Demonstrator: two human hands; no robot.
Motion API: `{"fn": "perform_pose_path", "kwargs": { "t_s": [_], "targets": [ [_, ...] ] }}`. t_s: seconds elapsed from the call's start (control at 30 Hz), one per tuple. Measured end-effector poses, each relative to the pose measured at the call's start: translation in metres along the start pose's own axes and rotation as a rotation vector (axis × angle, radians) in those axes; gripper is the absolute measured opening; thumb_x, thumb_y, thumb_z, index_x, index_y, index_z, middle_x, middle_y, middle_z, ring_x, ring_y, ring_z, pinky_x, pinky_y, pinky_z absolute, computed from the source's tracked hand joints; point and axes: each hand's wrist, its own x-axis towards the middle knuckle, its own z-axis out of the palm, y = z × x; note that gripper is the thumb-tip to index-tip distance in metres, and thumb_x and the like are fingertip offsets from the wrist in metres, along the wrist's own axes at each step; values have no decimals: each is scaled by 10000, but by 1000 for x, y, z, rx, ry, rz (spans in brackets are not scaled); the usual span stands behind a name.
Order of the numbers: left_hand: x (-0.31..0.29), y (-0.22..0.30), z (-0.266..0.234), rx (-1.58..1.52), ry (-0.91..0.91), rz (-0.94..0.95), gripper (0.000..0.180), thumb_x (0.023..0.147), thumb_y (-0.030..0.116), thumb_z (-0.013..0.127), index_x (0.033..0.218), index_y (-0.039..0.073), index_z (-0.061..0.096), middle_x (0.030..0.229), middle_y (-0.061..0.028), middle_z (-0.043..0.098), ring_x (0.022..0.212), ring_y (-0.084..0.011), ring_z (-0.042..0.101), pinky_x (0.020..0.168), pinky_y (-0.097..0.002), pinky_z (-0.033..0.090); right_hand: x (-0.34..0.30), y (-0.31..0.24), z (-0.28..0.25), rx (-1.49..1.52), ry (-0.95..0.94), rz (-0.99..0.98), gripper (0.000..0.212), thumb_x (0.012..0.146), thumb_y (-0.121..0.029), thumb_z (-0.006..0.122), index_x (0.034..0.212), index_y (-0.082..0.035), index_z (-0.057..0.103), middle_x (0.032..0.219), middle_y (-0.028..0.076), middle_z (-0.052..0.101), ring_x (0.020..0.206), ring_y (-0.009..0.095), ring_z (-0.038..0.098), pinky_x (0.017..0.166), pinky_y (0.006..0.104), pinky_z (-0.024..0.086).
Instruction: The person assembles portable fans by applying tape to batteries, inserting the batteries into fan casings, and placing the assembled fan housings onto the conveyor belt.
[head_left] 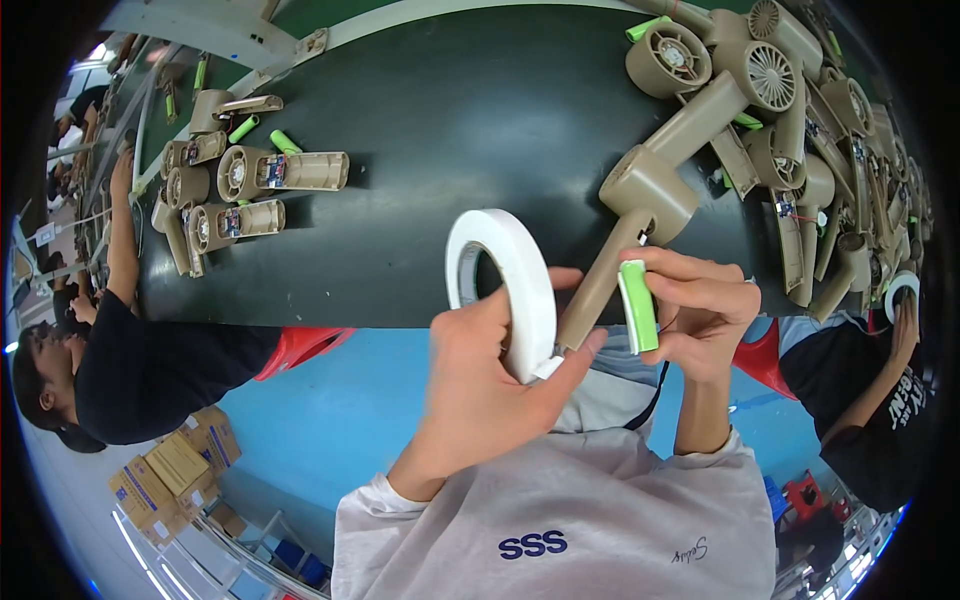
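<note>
My left hand is wrapped round a roll of white tape, with fingers through its ring. A short loose end of tape sticks out at the roll's bottom, near my thumb. Between thumb and fingers, my right hand pinches a green cylindrical battery with a white strip along its left side. Between the two hands runs the handle of a beige handheld fan, lying at the dark table's near edge with its round head pointing away from me. Whether the left fingers touch this handle, I cannot tell.
Beige fan parts with green batteries are heaped along the right. More opened fan housings lie at the left of the dark table. One person sits at left; another at right holds a tape roll. Cartons stand behind.
</note>
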Motion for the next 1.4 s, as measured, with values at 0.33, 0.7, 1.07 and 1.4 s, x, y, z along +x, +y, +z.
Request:
{"fn": "perform_pose_path", "kwargs": {
  "t_s": [0.33, 0.7, 1.07, 1.4],
  "targets": [
    [9, 15, -5, 230, -143, -9, 298, 843, 34, 766, 1133, -27, 736, 712, -60, 731, 603, -87, 650, 542, -249, 479, -6, 9, 3, 459, 172, 67, 600, 857, -330, 845, 1304, 13, 638, 1291, 339, 634, 1240, 401, 630, 974, 409, 556],
    [-5, 13, 9, -71, -330, -204, 488, 869, -66, 717, 1348, -19, 637, 987, -101, 790, 835, -79, 709, 707, -227, 547, -14, -54, -10, -802, -159, -138, 498, 655, -323, 907, 1020, -13, 771, 1073, 194, 756, 614, 166, 633, 585, 264, 434],
    [-6, 16, 10, -92, -320, -199, 481, 861, -92, 723, 1331, -49, 633, 969, -110, 792, 820, -70, 698, 689, -197, 523, -16, -54, -2, -882, -139, -137, 484, 629, -285, 921, 1013, -26, 781, 1095, 169, 763, 605, 150, 630, 590, 253, 430],
    [-10, 19, 6, -289, -245, -210, 467, 897, -57, 714, 1351, -33, 602, 1005, -71, 787, 746, -5, 613, 598, -178, 440, -26, -55, -15, -488, 329, 34, 463, 876, -348, 703, 1140, 32, 722, 1177, 215, 699, 806, 204, 638, 664, 311, 464]
  ]
}}
